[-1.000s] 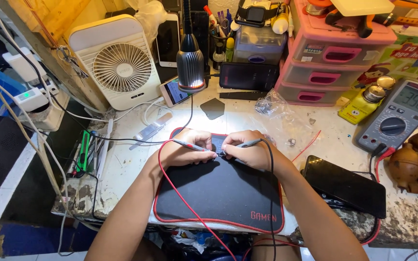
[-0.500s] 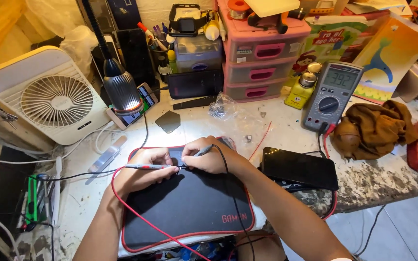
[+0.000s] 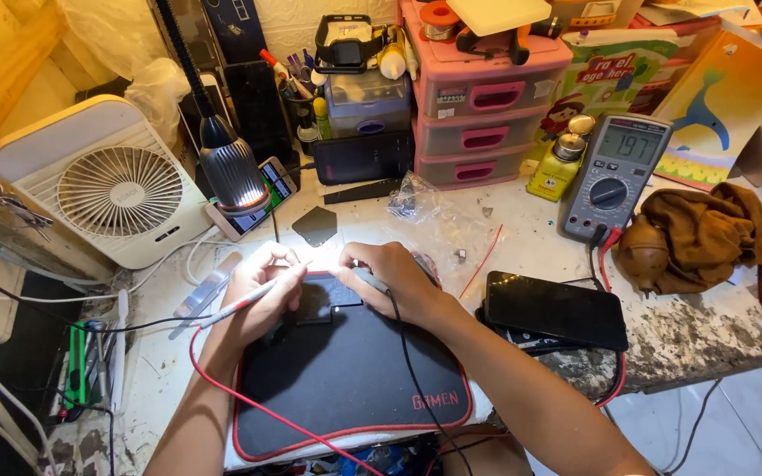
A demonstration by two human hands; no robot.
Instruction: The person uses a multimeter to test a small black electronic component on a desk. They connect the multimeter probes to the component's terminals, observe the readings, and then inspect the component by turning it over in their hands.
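The left hand (image 3: 262, 295) has its fingers closed around a slim red-wired test probe (image 3: 249, 298), held like a pen with the tip pointing toward the other hand. The right hand (image 3: 394, 278) grips a black-wired test probe (image 3: 370, 282) the same way, fingers curled over it. Both tips meet over a small dark flat part (image 3: 328, 295) lying just between the two sets of fingers, at the far edge of the black rubber mat with red trim (image 3: 346, 379); glare from the lamp hides exactly what the tips touch. The red wire (image 3: 249, 407) loops back from the left fingers across the mat. Just beyond the left fingers hangs a silver gooseneck lamp head (image 3: 229, 176). To the right of the right fingers lies a black slab phone (image 3: 556, 310) on the worktop (image 3: 522, 238), and farther off a grey digital multimeter (image 3: 615, 172).
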